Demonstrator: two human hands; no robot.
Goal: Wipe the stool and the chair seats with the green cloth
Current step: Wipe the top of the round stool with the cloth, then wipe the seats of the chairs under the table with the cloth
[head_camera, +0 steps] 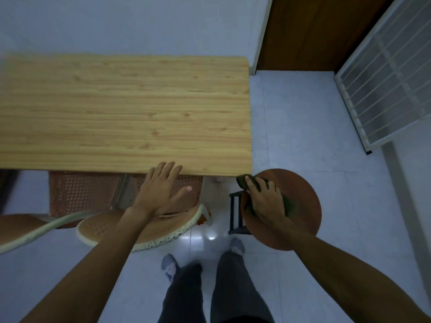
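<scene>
Now wiping the round stool (pixel 300 206) beside the wooden surface (pixel 126 113): right hand (pixel 265 201) pressed flat on the green cloth (pixel 289 203) near the seat's far edge. Best swept in overlapping passes out to the rim. Left hand (pixel 161 190) empty, fingers spread, above the chair (pixel 163 229).

— Left hand (pixel 163 187)?
— Open, fingers spread, palm down, reaching over the table (pixel 126 113) edge, arm stretched forward.
— Right hand (pixel 265 201)?
— Right of the table corner, pressed flat on the green cloth (pixel 289 203), fingers curled over it, forearm angled in from the lower right.
</scene>
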